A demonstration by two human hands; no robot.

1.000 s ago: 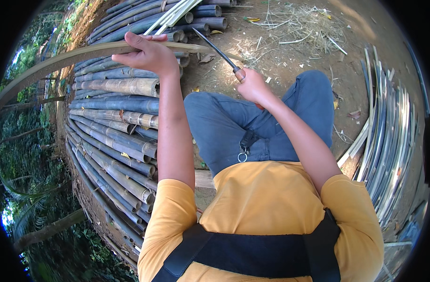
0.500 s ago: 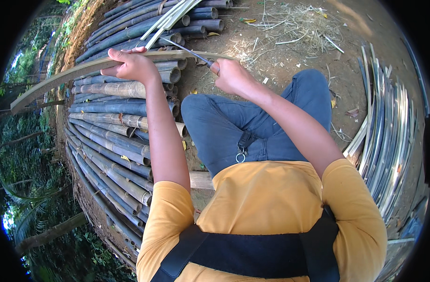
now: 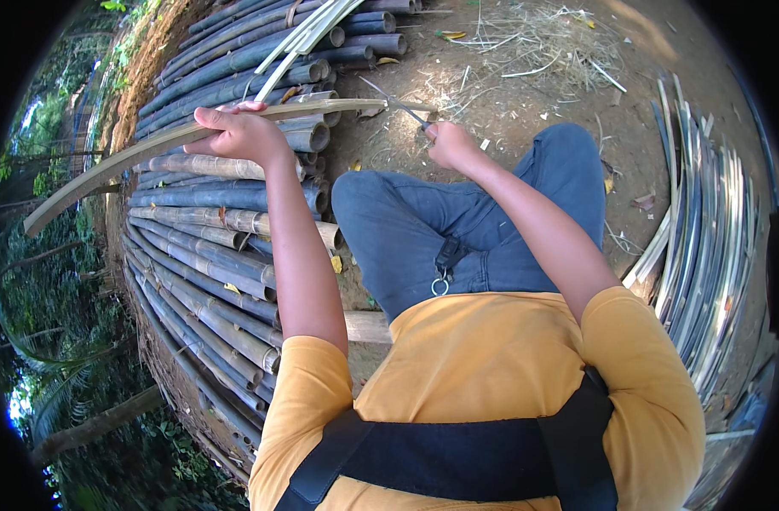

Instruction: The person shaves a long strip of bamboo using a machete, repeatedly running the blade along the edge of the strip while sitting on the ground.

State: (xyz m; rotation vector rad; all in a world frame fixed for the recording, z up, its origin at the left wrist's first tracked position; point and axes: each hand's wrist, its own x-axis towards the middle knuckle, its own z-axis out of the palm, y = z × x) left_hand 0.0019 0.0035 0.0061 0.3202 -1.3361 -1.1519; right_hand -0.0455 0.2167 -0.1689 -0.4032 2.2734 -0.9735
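Observation:
My left hand (image 3: pixel 240 134) grips a long, pale split bamboo strip (image 3: pixel 125 157) that runs from the far left to its cut end near the middle top. My right hand (image 3: pixel 447 145) holds a knife (image 3: pixel 389 98) by the handle; the thin dark blade points up-left and meets the strip's right end. Both arms reach out over my blue-trousered knees (image 3: pixel 457 221).
A big stack of bamboo poles (image 3: pixel 202 255) lies at my left, cut ends facing me. Split bamboo strips (image 3: pixel 704 255) are piled at the right. Dry grass and shavings (image 3: pixel 534 43) litter the dirt ahead. A low wooden seat edge (image 3: pixel 368 326) shows under my legs.
The view has tilted, so hands and strip sit lower in frame. The knife, earlier drawn back to the right of the strip, now has its blade at the strip's end.

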